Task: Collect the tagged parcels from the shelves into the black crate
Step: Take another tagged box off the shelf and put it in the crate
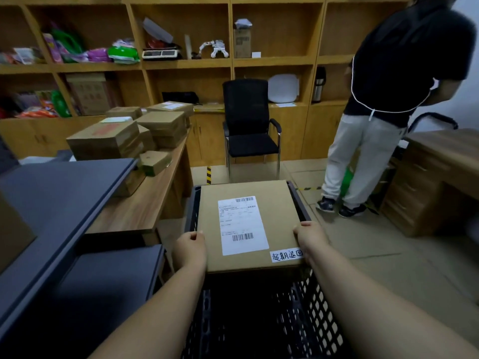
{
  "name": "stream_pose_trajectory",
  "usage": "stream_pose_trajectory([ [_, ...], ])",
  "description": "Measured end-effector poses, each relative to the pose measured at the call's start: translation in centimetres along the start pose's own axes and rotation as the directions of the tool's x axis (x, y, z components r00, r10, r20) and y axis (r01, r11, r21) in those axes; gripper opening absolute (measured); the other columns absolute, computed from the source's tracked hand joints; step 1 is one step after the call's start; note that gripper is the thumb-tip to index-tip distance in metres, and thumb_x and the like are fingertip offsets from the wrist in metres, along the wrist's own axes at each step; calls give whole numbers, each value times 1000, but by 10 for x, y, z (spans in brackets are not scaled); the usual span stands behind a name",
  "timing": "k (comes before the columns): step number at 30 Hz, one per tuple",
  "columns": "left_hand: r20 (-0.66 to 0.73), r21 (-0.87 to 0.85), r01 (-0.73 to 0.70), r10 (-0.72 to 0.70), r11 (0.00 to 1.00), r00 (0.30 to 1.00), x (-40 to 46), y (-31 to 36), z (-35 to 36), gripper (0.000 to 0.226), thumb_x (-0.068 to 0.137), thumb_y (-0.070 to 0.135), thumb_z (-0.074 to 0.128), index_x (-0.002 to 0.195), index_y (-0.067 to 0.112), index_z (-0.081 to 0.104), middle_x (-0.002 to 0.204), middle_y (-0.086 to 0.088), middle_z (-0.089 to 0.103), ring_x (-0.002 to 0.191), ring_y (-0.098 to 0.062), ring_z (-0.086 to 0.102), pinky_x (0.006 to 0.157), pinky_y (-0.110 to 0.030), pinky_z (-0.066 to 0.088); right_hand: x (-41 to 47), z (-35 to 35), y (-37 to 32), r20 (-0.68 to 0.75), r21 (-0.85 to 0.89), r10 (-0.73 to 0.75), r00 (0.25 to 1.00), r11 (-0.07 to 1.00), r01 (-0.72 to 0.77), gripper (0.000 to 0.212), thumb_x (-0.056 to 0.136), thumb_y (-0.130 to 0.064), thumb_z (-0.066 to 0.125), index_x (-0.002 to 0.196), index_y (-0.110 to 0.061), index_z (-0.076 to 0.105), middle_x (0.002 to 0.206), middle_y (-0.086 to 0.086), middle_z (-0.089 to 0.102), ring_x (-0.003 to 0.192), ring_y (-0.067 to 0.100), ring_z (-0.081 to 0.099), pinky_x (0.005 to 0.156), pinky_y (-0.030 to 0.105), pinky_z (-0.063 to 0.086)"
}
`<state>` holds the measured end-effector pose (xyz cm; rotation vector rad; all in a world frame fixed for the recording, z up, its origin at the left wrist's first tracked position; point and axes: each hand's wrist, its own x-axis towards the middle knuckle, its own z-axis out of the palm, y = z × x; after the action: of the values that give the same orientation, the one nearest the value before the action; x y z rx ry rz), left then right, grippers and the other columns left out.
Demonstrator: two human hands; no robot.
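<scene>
I have the tagged parcel (247, 224) flat, label up, low in the centre of the frame over the black crate (305, 314). My left hand (190, 248) clamps its left edge and my right hand (309, 238) its right edge, each grip closed on the cardboard, so the wide box stays level as it goes in. The handwritten tag (286, 255) sits at its near right corner. More boxes (129, 136) wait on the wooden surface (145, 203) at centre left.
</scene>
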<state>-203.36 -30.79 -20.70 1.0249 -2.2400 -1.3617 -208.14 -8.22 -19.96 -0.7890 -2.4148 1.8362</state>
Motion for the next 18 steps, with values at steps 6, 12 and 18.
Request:
stream_pose_trajectory([
  [6, -4, 8, 33, -33, 999, 999, 18, -16, 19, 20, 94, 23, 51, 80, 14, 61, 83, -6, 63, 73, -25, 53, 66, -29, 40, 18, 19, 11, 16, -90, 8, 1000, 996, -7, 14, 84, -14, 49, 74, -22, 55, 78, 4, 65, 79, 32, 66, 69, 39, 56],
  [12, -8, 79, 58, -58, 995, 998, 28, -22, 37, 27, 97, 21, 46, 100, 6, 68, 100, -13, 68, 84, -29, 56, 70, -28, 38, 37, 33, 24, 57, -82, 28, 998, 996, -24, 24, 86, -13, 46, 104, -12, 61, 94, 8, 67, 70, 24, 60, 54, 26, 43],
  [18, 18, 91, 140, -142, 986, 990, 37, -39, 63, 27, 97, 17, 43, 104, 3, 66, 104, -17, 66, 93, -33, 59, 72, -30, 38, 59, 47, 42, 62, -89, 105, 993, 991, -99, 29, 87, -15, 43, 111, -15, 59, 97, 7, 66, 82, 27, 63, 63, 33, 51],
])
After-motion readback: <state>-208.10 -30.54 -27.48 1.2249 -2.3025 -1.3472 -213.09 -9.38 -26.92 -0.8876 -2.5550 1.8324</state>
